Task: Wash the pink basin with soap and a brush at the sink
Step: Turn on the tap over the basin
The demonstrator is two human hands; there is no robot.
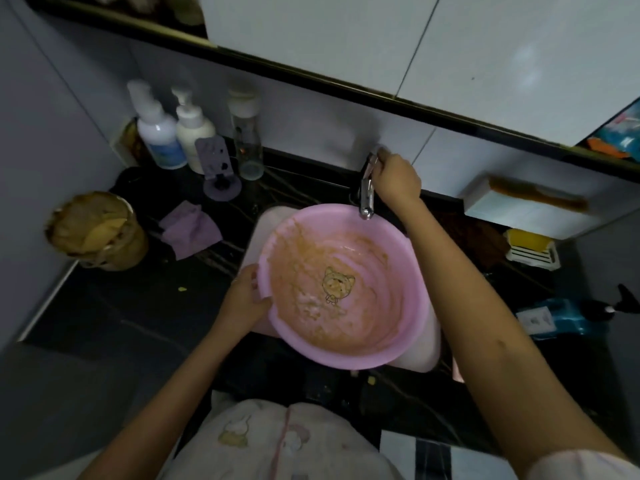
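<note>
Over the white sink (430,346), the pink basin (410,299) sits with its far rim just under the spout of the chrome faucet (366,197). Orange-brown residue coats the inside of the basin, smeared around a cartoon cat print (337,284) on the bottom. The left hand (244,301) grips the basin's left rim, thumb hooked over the edge and fingers on the outside. The right hand (396,181) reaches to the back of the faucet, fingers curled round its lever (375,158). On the dark counter (145,306) to the right, a yellow soap bar (528,239) rests on a white slatted dish (533,258). To the left lie a purple cloth (190,230) and a blue-labelled pump bottle (160,140).
</note>
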